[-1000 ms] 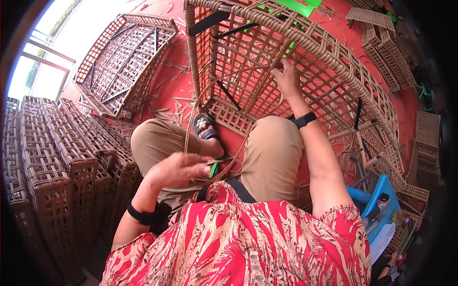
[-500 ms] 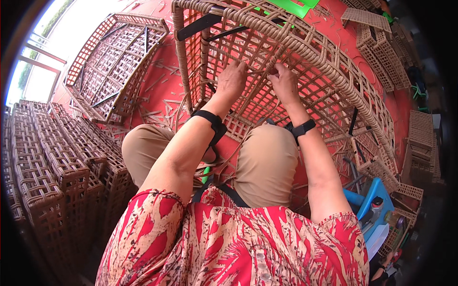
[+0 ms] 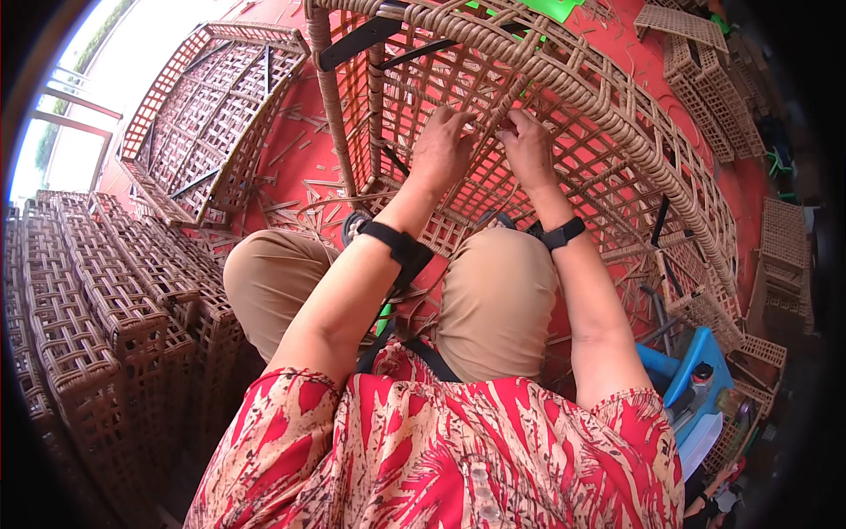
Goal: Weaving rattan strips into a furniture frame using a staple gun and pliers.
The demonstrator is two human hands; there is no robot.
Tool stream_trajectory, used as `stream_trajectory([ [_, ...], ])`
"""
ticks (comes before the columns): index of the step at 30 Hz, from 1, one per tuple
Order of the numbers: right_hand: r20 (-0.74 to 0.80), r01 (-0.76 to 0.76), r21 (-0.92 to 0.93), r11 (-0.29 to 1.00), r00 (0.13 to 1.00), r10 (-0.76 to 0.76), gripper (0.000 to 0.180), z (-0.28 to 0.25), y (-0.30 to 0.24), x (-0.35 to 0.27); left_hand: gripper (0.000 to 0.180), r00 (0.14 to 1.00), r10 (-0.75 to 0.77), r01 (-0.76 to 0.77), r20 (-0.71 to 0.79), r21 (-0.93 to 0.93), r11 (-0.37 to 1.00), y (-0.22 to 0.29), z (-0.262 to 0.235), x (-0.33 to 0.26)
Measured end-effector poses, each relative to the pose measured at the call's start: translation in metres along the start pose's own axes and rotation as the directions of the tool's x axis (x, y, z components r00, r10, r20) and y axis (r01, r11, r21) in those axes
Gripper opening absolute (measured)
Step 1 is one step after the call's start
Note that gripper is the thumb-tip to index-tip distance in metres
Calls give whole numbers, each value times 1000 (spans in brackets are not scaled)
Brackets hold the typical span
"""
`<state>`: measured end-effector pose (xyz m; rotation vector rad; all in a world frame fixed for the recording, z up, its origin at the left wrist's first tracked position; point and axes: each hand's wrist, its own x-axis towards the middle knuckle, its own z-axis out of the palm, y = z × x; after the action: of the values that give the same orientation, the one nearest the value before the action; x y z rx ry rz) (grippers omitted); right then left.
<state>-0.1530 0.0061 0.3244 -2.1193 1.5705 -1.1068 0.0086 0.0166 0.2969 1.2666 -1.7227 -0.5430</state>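
Head view, starting at the far left: a row of brown woven panels (image 3: pixel 88 326), standing close side by side. Above, in the upper left, a bright window (image 3: pixel 75 132), then a big woven tray (image 3: pixel 216 119) with black bars across. Next, red floor (image 3: pixel 304 150), with lots of little flat strips (image 3: pixel 278 212) strewn about. Below, tan pants (image 3: pixel 273 278), both knees up, and a red and cream shirt (image 3: pixel 441 450) along the bottom. From the upper middle over to the right, in front of the knees, a large woven basket (image 3: pixel 608 130) with a fat, wrapped rim and black braces. Inside the basket's outline, upper middle, the left hand (image 3: pixel 441 148), black band at the wrist, fingers bent and narrow. Just right, a thick slanted rib, then the right hand (image 3: pixel 530 152), also with a black band, thumb and fingers close together by the rib. Not clear whether either hand's fingers hold a strip. At the lower right, a blue tub (image 3: pixel 701 375) with tools. At the far right, more woven pieces (image 3: pixel 714 101).
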Motion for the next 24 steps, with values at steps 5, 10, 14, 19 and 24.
stream_trajectory([
  [5, -45, 11, -145, 989, 999, -18, 11, 2, 11, -1, 23, 990, -30, 31, 139, -7, 1000, 10, 26, 31],
  [10, -106, 15, -345, 938, 993, -54, 7, 7, 1, -8, 27, 991, 24, 1, 134, -181, 984, -6, 25, 32],
  [14, -94, -43, -351, 935, 996, 11, 11, 10, -1, -5, 27, 991, -28, 51, 133, -174, 984, 1, 25, 30],
  [19, -54, -159, -167, 973, 987, 152, 24, 10, -13, -5, 24, 993, -68, 81, 94, -144, 986, 1, 23, 27],
  [24, 82, -138, -263, 955, 983, 165, 26, 10, -20, -4, 21, 998, -53, 58, 35, -168, 984, -1, 26, 22],
])
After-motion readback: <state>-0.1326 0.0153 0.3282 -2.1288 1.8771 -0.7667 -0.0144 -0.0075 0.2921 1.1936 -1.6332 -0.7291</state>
